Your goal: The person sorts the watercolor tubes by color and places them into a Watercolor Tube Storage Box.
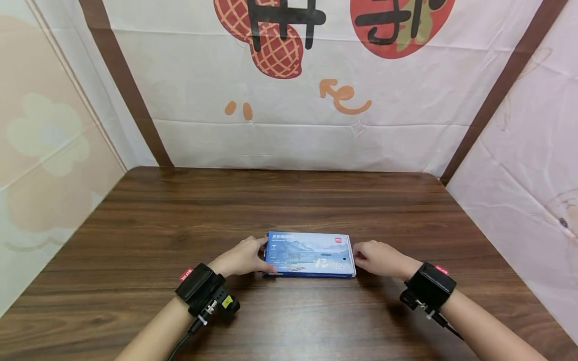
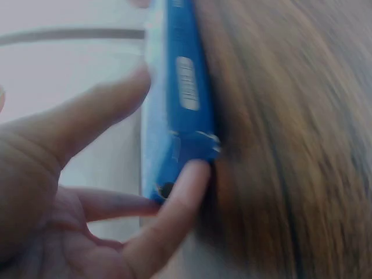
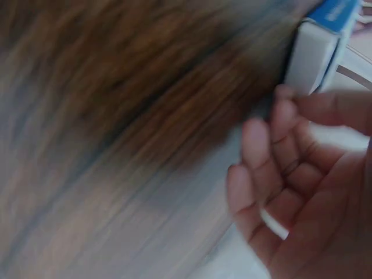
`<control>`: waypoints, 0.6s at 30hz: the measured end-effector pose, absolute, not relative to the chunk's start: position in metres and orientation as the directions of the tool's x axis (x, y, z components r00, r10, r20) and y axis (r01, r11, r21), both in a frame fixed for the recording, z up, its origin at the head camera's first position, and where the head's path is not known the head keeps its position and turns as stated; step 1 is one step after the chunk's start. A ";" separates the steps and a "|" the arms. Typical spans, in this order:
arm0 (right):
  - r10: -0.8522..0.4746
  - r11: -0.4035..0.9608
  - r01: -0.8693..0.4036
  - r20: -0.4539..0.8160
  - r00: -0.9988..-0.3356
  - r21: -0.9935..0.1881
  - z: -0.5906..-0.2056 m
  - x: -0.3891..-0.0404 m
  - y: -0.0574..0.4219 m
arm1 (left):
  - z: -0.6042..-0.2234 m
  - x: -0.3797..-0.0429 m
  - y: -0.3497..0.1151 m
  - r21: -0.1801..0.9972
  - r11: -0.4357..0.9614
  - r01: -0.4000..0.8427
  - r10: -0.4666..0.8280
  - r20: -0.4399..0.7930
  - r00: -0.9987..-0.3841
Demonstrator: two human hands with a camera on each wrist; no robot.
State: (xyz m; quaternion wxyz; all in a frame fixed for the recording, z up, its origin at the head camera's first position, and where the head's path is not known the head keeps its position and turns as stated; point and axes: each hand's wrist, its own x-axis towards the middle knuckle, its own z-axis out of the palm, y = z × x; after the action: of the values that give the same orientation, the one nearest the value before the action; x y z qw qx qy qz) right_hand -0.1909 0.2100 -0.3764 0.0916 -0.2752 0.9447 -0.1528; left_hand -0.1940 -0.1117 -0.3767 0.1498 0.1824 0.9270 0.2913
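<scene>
A flat blue watercolour paint box (image 1: 311,253), printed with a lake and mountains, lies on the wooden table. My left hand (image 1: 244,256) grips its left end, the thumb at the near corner and a finger at the far corner. The left wrist view shows the box's blue long side (image 2: 189,87) and a worn, scuffed corner. At the right end is my right hand (image 1: 380,258), its fingers loosely curled and the fingertips close to the box. Seen from the right wrist, the box's end (image 3: 311,58) is white, with the thumb and forefinger together beside it.
Dark wood tabletop (image 1: 289,200) surrounds the box, with rounded far corners. A white printed cloth (image 1: 289,140) hangs behind the table, with more cloth at both sides. Each wrist carries a black camera (image 1: 203,291) with a cable.
</scene>
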 end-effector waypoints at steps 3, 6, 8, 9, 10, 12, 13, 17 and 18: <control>-0.480 0.819 -0.390 -0.131 -0.867 -0.420 -0.372 -0.190 0.209 | -0.375 -0.191 -0.114 0.655 0.734 0.179 0.381 -0.178 -0.907; -0.451 0.815 -0.332 -0.161 -0.878 -0.474 -0.369 -0.190 0.205 | -0.372 -0.188 -0.110 0.679 0.721 0.140 0.346 -0.177 -0.921; -0.453 0.811 -0.326 -0.170 -0.875 -0.486 -0.367 -0.190 0.203 | -0.371 -0.186 -0.107 0.685 0.718 0.124 0.327 -0.175 -0.929; -0.456 0.809 -0.325 -0.173 -0.873 -0.490 -0.367 -0.191 0.202 | -0.371 -0.186 -0.106 0.691 0.715 0.109 0.315 -0.179 -0.932; -0.462 0.807 -0.330 -0.175 -0.870 -0.490 -0.367 -0.192 0.202 | -0.371 -0.185 -0.105 0.695 0.713 0.094 0.301 -0.182 -0.936; -0.469 0.805 -0.337 -0.178 -0.865 -0.487 -0.367 -0.192 0.201 | -0.372 -0.185 -0.103 0.703 0.707 0.076 0.279 -0.180 -0.943; -0.471 0.806 -0.340 -0.177 -0.864 -0.485 -0.366 -0.192 0.201 | -0.372 -0.186 -0.102 0.705 0.705 0.077 0.279 -0.176 -0.944; -0.483 0.802 -0.364 -0.154 -0.862 -0.474 -0.367 -0.193 0.202 | -0.374 -0.187 -0.100 0.692 0.714 0.104 0.295 -0.162 -0.942; -0.490 0.797 -0.374 -0.146 -0.860 -0.474 -0.367 -0.193 0.202 | -0.374 -0.187 -0.100 0.691 0.716 0.105 0.296 -0.164 -0.941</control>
State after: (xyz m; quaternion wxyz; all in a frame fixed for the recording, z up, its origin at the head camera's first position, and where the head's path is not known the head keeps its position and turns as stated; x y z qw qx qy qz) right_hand -0.1934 0.2019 -0.3672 0.1318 -0.2299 0.9388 -0.2200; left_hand -0.1870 -0.1003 -0.3738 0.1324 0.1093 0.9167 0.3609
